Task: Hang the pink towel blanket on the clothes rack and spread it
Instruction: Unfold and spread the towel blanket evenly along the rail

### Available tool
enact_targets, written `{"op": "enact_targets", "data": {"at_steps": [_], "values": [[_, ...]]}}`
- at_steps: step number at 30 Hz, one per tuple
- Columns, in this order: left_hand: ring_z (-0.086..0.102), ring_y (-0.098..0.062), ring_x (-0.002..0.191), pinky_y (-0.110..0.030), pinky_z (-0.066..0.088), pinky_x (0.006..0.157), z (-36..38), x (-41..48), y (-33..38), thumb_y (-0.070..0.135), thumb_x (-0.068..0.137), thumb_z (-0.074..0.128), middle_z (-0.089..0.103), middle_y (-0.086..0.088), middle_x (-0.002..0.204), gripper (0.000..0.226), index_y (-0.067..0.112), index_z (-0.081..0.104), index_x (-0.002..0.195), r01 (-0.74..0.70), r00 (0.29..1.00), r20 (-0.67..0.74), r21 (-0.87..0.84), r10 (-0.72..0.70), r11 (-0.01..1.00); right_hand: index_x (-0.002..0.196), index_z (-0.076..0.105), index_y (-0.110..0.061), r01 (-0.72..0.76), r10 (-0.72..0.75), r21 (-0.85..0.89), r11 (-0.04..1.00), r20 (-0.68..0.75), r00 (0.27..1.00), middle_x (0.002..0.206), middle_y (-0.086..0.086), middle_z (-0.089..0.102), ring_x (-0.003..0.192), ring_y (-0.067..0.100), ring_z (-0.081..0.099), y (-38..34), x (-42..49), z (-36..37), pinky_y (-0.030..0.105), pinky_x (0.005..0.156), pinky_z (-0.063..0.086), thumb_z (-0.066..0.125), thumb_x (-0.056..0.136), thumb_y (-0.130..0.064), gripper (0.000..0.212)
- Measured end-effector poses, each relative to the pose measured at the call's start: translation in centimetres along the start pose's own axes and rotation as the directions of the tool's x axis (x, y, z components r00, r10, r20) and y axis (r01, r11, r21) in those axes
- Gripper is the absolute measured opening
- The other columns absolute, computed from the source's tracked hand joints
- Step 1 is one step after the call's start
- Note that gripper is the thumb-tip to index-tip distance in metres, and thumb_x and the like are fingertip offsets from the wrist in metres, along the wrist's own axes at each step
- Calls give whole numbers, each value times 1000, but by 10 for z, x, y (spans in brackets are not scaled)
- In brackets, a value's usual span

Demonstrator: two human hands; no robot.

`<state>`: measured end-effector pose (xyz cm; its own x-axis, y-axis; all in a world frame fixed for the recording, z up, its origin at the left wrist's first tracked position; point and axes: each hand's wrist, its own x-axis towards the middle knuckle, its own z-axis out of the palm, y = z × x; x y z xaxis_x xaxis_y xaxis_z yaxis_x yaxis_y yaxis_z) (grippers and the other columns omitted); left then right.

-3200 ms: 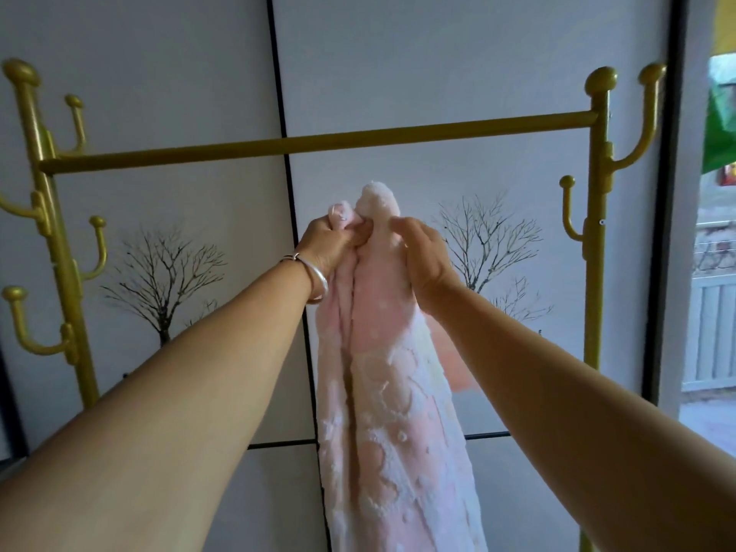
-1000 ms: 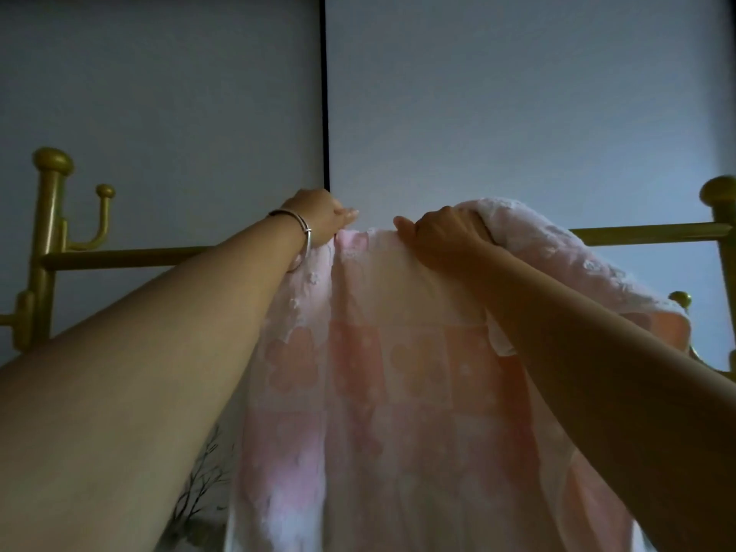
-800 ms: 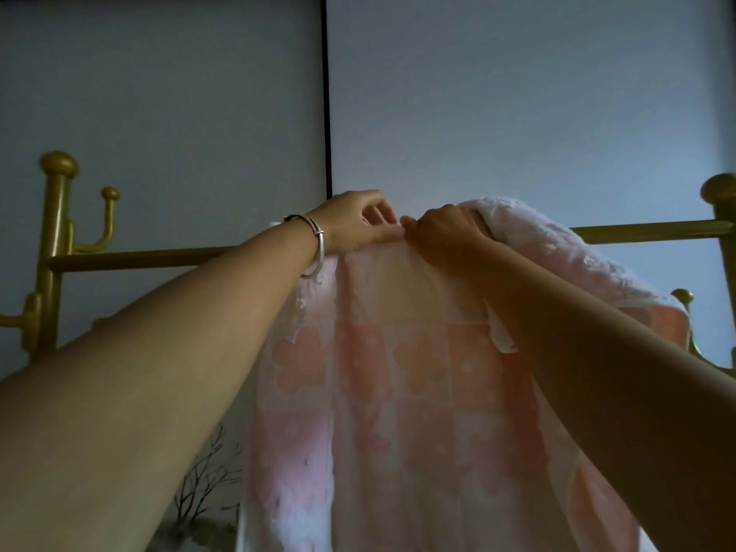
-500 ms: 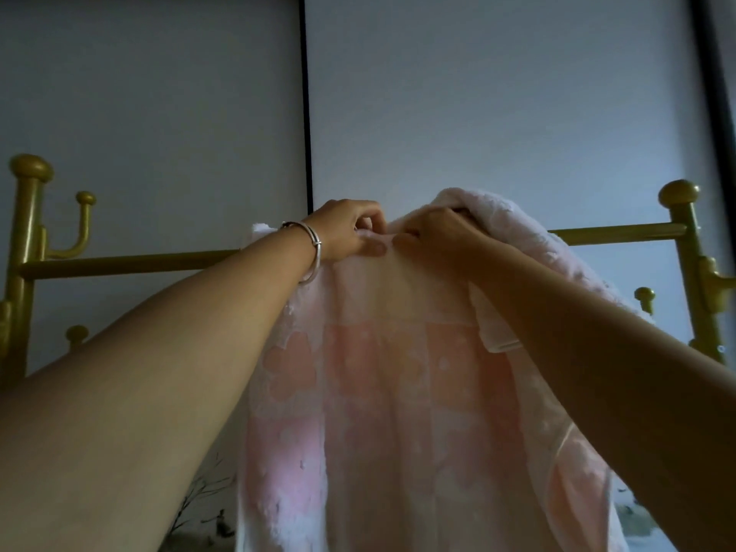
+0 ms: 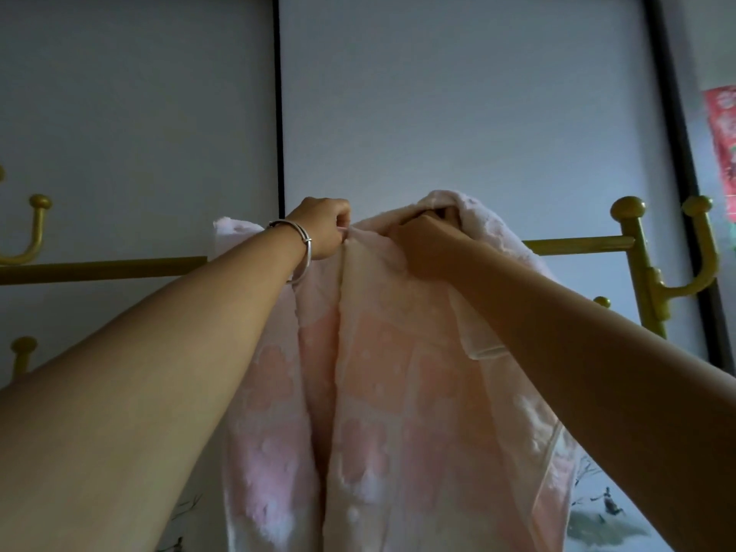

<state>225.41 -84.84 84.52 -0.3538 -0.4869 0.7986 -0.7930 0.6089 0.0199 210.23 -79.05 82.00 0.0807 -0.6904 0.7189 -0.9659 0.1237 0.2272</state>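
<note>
We've got the pink, flower-textured towel blanket (image 5: pixel 390 392) draped over the horizontal bar of the gold metal clothes rack (image 5: pixel 577 245), centre of the frame. It hangs down in bunched folds with 1 deep vertical crease down the middle. Our left hand (image 5: pixel 322 229) is just left of centre at the top edge, grip clamped on the cloth, thumb and fingers pinching a bit of the hem. Our right hand (image 5: pixel 422 243) sits right next to it, grip closed on a raised hump of towel above the bar. There's a thin silver bangle (image 5: pixel 304 253) on the left wrist. Behind it all are pale grey wall panels (image 5: pixel 458 93) split by a black strip (image 5: pixel 278 113), plus a red paper (image 5: pixel 723 149) at the upper right edge.
</note>
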Motion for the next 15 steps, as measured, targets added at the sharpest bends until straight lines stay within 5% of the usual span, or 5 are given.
{"op": "enact_targets", "data": {"at_steps": [5,10,15], "values": [[58,-35,105,-34,45,85,-8,5,-12,7,89,50,61,-23,118,18,6,61,104,77,993,-90,25,-75,997,129,56,-30,115,-95,56,992,-274,957,147,1,42,139,29,26,8,40,2,41,113,13,40,94,-30,39],[58,-22,102,-24,42,82,-5,1,-17,6,91,49,65,-9,120,26,15,65,110,7,996,84,-27,-5,1000,122,62,-18,82,-87,80,993,57,995,131,7,58,123,29,50,-6,51,11,45,105,40,41,89,-12,39],[56,-25,117,-30,39,106,0,4,0,12,97,43,63,-12,123,29,6,63,117,10,977,199,-388,73,922,113,62,-3,49,-59,220,974,41,997,121,15,63,111,31,58,-14,58,8,35,93,44,37,94,-8,31]]}}
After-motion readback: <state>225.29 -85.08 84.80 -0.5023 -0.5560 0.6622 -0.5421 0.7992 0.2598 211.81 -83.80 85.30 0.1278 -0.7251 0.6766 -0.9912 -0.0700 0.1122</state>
